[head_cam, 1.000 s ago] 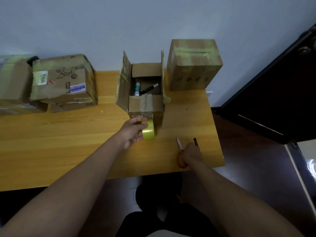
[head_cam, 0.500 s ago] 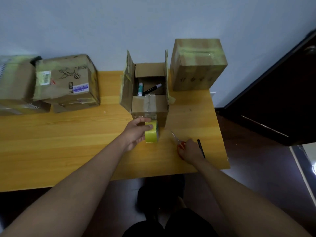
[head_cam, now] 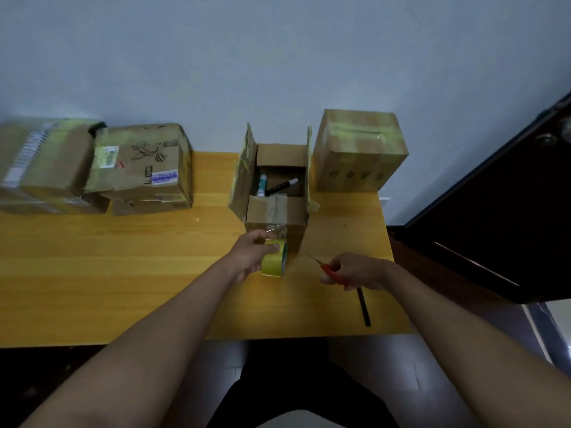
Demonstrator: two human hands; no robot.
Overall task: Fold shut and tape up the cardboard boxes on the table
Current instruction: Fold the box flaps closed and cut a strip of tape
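Lifted off the tabletop (head_cam: 123, 273), red-handled scissors (head_cam: 324, 267) sit gripped in the right hand (head_cam: 355, 271); left hand (head_cam: 251, 257) holds the yellow tape roll (head_cam: 274, 262) against the open box (head_cam: 276, 193) near the back edge, a black pen (head_cam: 363, 307) at the right edge.

The single head-worn camera looks forward and steeply down from close above the near edge of the wooden worktop (head_cam: 92, 273), facing the pale wall (head_cam: 278, 72), its wide lens apparently bowing the frame's edges.
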